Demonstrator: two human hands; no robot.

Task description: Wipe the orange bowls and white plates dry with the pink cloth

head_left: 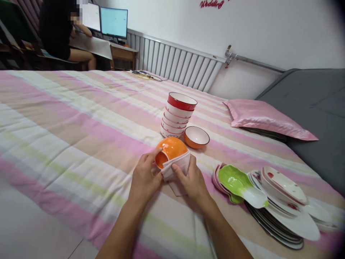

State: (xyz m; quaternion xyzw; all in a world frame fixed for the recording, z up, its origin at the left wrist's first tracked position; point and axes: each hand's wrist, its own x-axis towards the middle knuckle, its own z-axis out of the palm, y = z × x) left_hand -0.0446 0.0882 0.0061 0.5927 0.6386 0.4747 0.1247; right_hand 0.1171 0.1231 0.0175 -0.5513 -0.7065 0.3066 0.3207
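Between my two hands is an orange bowl (172, 145), tipped on its side so its glossy outside faces up. My left hand (145, 176) grips the bowl's rim at the left, thumb and fingers around the edge. A pale pink cloth (179, 169) covers the near right side of the bowl, and my right hand (192, 176) presses it against the bowl, fingers partly hidden behind. Just beyond stands a stack of white and red bowls (176, 118), the top one with a red outside. Beside that stack sits another orange bowl (196, 137), upright, white inside with a dark rim.
Stacked plates (285, 201) and leaf-shaped green dishes (234, 180) lie at the right on the striped bedspread (81, 144). A pink pillow (264, 115) rests by the grey headboard (312, 97). Cables (145, 75) lie at the far edge. A person (59, 32) sits at a desk, back left.
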